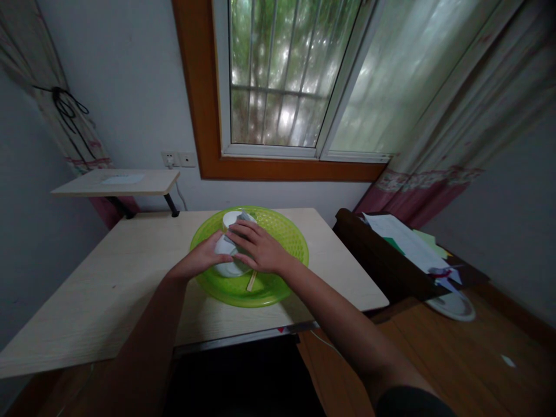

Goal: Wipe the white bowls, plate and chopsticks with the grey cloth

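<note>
Over a green plastic basket tray (299,246), my left hand (202,258) grips the left side of a white bowl (223,246), thumb along its near part. My right hand (264,249) lies across the bowl's right side, fingers bent over a grey cloth (245,216) that shows past the fingertips. Part of the bowl is hidden beneath these fingers. Behind it, a second white bowl (231,218) stands in the tray, partly covered by the cloth. A pair of wooden chopsticks (251,281) pokes out below my right hand.
The tray rests on a pale wooden table (143,260). A small raised shelf (152,180) stands at the back left. To the right is a dark brown cabinet (365,249) with papers (403,237) on it. A window (282,75) is behind.
</note>
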`<state>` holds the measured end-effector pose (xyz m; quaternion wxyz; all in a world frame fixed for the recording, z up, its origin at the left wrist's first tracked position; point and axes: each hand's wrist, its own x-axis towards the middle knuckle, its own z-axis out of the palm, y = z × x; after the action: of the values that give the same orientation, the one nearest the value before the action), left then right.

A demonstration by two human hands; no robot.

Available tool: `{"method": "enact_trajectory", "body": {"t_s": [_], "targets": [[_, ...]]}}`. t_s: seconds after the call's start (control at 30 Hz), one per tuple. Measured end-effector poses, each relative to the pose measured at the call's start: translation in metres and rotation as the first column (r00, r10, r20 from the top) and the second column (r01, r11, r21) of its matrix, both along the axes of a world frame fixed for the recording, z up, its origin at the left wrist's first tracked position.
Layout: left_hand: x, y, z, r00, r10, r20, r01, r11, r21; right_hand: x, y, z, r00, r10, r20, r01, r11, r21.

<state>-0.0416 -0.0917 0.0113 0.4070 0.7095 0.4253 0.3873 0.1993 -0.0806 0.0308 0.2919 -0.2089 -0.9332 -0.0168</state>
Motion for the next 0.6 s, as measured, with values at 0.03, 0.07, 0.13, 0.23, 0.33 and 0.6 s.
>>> {"method": "enact_trajectory", "body": {"t_s": [0.03,0.07,0.13,0.23,0.33,0.6], "targets": [[-0.001,0.001,-0.001,1.0,0.014,-0.001,-0.014,1.0,0.003,0.001,0.001,0.0,1.0,-0.01,-0.004,0.01,1.0,0.005],[-0.001,0.001,-0.002,1.0,0.031,0.005,-0.031,1.0,0.004,0.002,0.002,-0.001,1.0,-0.026,-0.017,0.026,1.0,0.006],[-0.003,0.003,-0.005,0.997,0.062,0.044,-0.062,0.998,-0.005,0.005,0.005,-0.003,0.995,-0.082,-0.059,0.082,0.997,-0.001],[-0.005,0.006,-0.009,0.987,0.092,0.135,-0.088,0.996,-0.033,0.011,0.012,-0.009,0.972,-0.194,-0.131,0.19,0.981,-0.036],[-0.007,0.007,-0.011,0.978,0.112,0.177,-0.109,0.994,-0.031,0.014,0.017,-0.016,0.951,-0.254,-0.175,0.239,0.966,-0.103],[-0.005,0.005,-0.01,0.981,0.098,0.166,-0.086,0.993,-0.078,0.01,0.011,-0.015,0.98,-0.149,-0.131,0.14,0.988,-0.071]]}}
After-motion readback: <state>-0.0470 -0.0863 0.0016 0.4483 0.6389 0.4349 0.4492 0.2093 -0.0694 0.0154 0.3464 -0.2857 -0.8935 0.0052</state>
